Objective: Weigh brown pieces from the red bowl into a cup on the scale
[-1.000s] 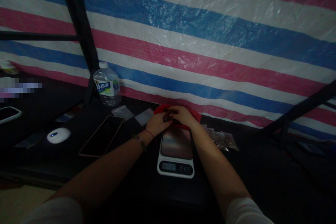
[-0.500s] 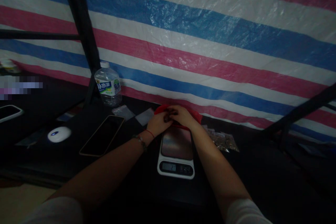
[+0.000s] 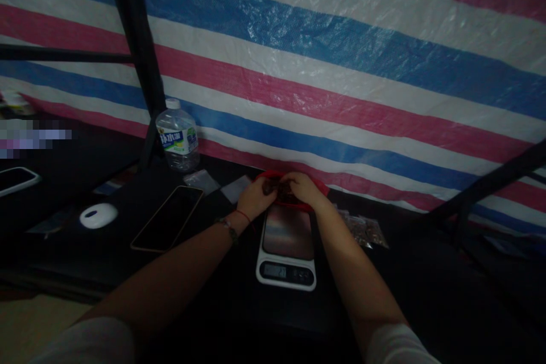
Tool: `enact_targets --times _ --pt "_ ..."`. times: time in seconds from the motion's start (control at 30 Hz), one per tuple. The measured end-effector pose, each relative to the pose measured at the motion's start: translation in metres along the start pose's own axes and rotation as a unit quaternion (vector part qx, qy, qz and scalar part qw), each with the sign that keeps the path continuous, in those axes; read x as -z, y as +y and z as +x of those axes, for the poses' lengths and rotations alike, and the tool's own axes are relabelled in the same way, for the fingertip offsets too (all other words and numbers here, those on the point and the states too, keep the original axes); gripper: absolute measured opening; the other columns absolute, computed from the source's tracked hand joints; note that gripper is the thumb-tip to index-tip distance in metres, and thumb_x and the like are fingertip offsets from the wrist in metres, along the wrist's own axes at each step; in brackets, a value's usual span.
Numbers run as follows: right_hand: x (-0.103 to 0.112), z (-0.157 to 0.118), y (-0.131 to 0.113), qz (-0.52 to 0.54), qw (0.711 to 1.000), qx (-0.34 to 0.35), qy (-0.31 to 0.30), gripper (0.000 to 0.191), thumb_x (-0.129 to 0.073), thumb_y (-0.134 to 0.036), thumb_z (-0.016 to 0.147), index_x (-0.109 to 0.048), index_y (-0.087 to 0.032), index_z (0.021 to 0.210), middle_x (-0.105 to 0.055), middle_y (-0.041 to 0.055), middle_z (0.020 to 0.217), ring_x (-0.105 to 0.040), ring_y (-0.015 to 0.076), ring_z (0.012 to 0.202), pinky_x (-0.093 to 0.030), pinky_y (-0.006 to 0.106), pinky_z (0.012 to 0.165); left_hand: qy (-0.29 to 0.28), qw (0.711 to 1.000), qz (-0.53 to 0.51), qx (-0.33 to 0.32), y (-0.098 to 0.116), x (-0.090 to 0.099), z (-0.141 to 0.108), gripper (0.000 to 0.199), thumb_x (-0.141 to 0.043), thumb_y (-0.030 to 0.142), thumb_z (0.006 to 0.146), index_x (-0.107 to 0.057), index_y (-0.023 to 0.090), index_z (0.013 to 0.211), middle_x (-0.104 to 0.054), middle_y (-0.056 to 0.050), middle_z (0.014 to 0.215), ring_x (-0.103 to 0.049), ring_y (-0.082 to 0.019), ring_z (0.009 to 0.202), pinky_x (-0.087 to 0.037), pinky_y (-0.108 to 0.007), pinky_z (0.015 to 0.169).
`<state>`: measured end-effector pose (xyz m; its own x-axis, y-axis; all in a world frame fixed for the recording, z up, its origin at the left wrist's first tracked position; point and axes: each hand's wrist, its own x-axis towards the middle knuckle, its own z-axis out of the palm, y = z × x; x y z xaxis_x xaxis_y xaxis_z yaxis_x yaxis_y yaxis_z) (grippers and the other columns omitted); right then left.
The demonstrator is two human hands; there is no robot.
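Observation:
At the far end of the kitchen scale [image 3: 288, 233], a red bag or bowl [image 3: 322, 189] holds small dark brown pieces [image 3: 288, 192], too dim to name. My left hand [image 3: 256, 195] is over its left side, thumb and fingers closed round a dark brown clump [image 3: 269, 185]. Over the right side, my right hand [image 3: 303, 187] has its fingers curled down at the pieces; what it grips, if anything, is hidden. The scale has a bare metal plate and a lit display, which seems to read 27.
Small clear bags with brown contents [image 3: 364, 231] lie right of my right forearm. To the left are empty clear bags [image 3: 202, 182], a phone [image 3: 168, 219], a white rounded device [image 3: 99, 215] and a plastic bottle [image 3: 177, 136]. Behind hangs a striped sheet [image 3: 341, 79].
My hands were close together at one dark clump; now they are slightly apart, and the dark pieces in the red container show between them. The scale has stayed in place.

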<state>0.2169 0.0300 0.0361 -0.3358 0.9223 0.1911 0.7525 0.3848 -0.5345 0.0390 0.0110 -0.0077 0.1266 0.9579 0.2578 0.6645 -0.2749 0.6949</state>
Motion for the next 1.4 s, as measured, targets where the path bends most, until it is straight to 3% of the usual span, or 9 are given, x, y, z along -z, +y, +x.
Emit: enact_targets --times 0.1,0.23,0.43,0.57,0.77,1.0,1.17,1.4 --pt "0.000 0.000 0.004 -0.084 0.992 -0.012 -0.089 0.033 -0.049 -0.007 0.082 -0.071 -0.016 0.105 -0.071 0.0095 0.110 -0.064 0.0204 0.102 -0.046 0.030 0.095 0.044 0.999 -0.025 0.000 -0.001 0.005 -0.001 0.037 -0.058 0.044 0.084 -0.057 0.023 0.115 -0.071 -0.005 0.101 -0.067 -0.020 0.091 -0.050 -0.028 0.076" --pt "-0.011 0.011 0.003 -0.092 0.987 0.002 -0.130 0.041 -0.061 -0.022 0.084 -0.061 -0.020 0.124 -0.066 0.0099 0.122 -0.064 0.0220 0.106 -0.047 0.031 0.094 0.053 0.998 -0.033 0.024 -0.002 0.009 -0.002 0.038 -0.059 0.044 0.084 -0.056 0.020 0.113 -0.071 -0.006 0.095 -0.067 -0.021 0.086 -0.050 -0.028 0.071" --pt "-0.025 0.038 -0.001 -0.165 0.954 0.027 -0.248 0.028 -0.064 -0.023 0.081 -0.071 -0.019 0.108 -0.072 0.0100 0.107 -0.068 0.0225 0.089 -0.051 0.028 0.078 0.034 0.999 -0.031 0.005 0.000 0.011 -0.004 0.040 -0.058 0.043 0.084 -0.056 0.020 0.117 -0.070 -0.006 0.097 -0.067 -0.021 0.085 -0.049 -0.029 0.071" --pt "-0.024 0.041 -0.004 -0.208 0.948 0.038 -0.239 0.023 -0.057 -0.017 0.085 -0.074 -0.017 0.099 -0.074 0.0111 0.099 -0.068 0.0219 0.084 -0.050 0.027 0.075 0.033 0.999 -0.029 0.009 0.000 0.011 -0.004 0.039 -0.059 0.044 0.084 -0.056 0.022 0.116 -0.070 -0.005 0.097 -0.067 -0.021 0.086 -0.049 -0.028 0.072" --pt "-0.005 0.030 -0.002 -0.197 0.963 0.014 -0.181 0.028 -0.056 -0.012 0.082 -0.073 -0.020 0.102 -0.074 0.0072 0.102 -0.067 0.0196 0.090 -0.048 0.025 0.080 0.040 0.998 -0.040 0.009 -0.003 0.011 -0.003 0.037 -0.059 0.045 0.083 -0.056 0.022 0.112 -0.070 -0.004 0.097 -0.067 -0.020 0.085 -0.048 -0.028 0.071" --pt "0.003 0.017 0.009 -0.110 0.968 0.019 -0.224 0.046 -0.069 -0.016 0.071 -0.067 -0.020 0.116 -0.071 0.0060 0.110 -0.067 0.0198 0.094 -0.049 0.025 0.085 0.023 1.000 -0.020 0.003 0.000 0.011 -0.005 0.041 -0.056 0.046 0.086 -0.055 0.023 0.120 -0.070 -0.005 0.097 -0.067 -0.019 0.085 -0.048 -0.027 0.069" --pt "-0.007 0.015 0.004 -0.140 0.972 0.010 -0.189 0.027 -0.061 -0.013 0.077 -0.074 -0.017 0.100 -0.074 0.0076 0.100 -0.068 0.0196 0.087 -0.049 0.024 0.078 0.010 0.999 0.033 -0.009 0.001 0.010 -0.006 0.040 -0.055 0.046 0.086 -0.056 0.025 0.120 -0.071 -0.006 0.100 -0.067 -0.022 0.088 -0.049 -0.030 0.074" --pt "-0.011 0.009 0.001 -0.131 0.978 -0.016 -0.160 0.022 -0.059 -0.010 0.078 -0.075 -0.017 0.091 -0.075 0.0067 0.092 -0.068 0.0179 0.079 -0.048 0.022 0.069 -0.027 0.995 0.089 -0.047 0.000 0.005 -0.004 0.037 -0.054 0.046 0.085 -0.059 0.029 0.118 -0.070 -0.004 0.106 -0.067 -0.024 0.094 -0.049 -0.032 0.077"
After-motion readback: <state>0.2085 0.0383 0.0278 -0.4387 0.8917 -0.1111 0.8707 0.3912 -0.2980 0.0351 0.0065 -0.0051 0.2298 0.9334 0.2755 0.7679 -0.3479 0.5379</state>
